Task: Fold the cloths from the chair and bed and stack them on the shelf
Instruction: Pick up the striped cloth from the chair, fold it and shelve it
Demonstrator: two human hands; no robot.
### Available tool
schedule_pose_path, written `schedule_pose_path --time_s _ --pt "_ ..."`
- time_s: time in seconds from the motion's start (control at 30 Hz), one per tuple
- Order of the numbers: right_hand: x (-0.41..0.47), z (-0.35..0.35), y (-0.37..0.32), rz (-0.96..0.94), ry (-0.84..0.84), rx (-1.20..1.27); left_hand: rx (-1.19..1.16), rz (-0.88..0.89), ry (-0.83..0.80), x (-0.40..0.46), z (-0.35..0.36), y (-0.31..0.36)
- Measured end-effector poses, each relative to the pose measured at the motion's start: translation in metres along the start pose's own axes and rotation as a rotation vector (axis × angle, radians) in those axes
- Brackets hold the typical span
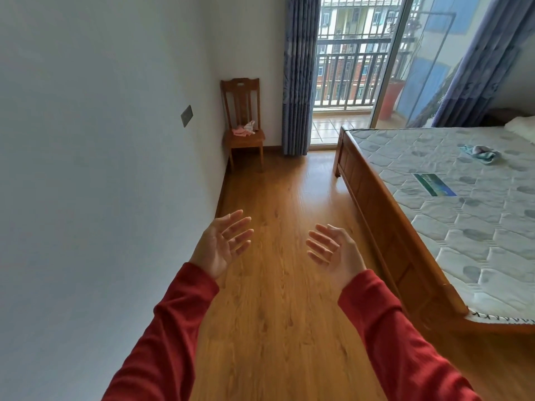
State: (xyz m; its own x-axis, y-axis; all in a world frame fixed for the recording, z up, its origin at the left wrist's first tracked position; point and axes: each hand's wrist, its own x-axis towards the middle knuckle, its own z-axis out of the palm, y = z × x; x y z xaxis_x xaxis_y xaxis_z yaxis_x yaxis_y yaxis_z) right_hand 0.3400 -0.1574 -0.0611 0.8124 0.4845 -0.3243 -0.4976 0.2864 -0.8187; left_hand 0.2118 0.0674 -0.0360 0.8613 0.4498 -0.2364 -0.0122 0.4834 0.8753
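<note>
1. The left hand [223, 241] is held out over the wooden floor [278, 285], palm turned inward, fingers spread and nearly straight; it holds nothing.
2. The right hand [335, 253] is raised opposite it, palm facing the left one, fingers straight and slightly fanned, also holding nothing. The two hands are apart, with bare floor showing between them.
3. Both arms wear red sleeves [405, 342] that reach to the wrists.
4. A wooden chair [241, 111] stands in the far corner of the room, against the white wall [86, 140] and beside a blue curtain [299, 82].
5. A crumpled pink and white cloth [244, 129] lies on the chair's seat, toward the rear edge.
6. The bed [385, 221] stands at the right, its bare quilted mattress [463, 227] set in a wooden frame.
7. A crumpled light blue cloth [479, 153] lies on the mattress, well in from the near edge, toward the far right corner.
8. Beyond the curtain, a glass door [347, 68] shows a railed balcony.
</note>
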Motion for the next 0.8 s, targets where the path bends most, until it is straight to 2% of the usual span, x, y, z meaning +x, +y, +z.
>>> schedule_pose_path --time_s 0.4,0.8 --pt "0.174 0.020 -0.026 0.070 -0.036 -0.016 -0.095 -0.004 0.107 0.155 -0.008 0.014" --pt "0.394 0.082 -0.089 0.062 0.020 -0.042 -0.157 -0.044 0.147 0.376 -0.033 0.070"
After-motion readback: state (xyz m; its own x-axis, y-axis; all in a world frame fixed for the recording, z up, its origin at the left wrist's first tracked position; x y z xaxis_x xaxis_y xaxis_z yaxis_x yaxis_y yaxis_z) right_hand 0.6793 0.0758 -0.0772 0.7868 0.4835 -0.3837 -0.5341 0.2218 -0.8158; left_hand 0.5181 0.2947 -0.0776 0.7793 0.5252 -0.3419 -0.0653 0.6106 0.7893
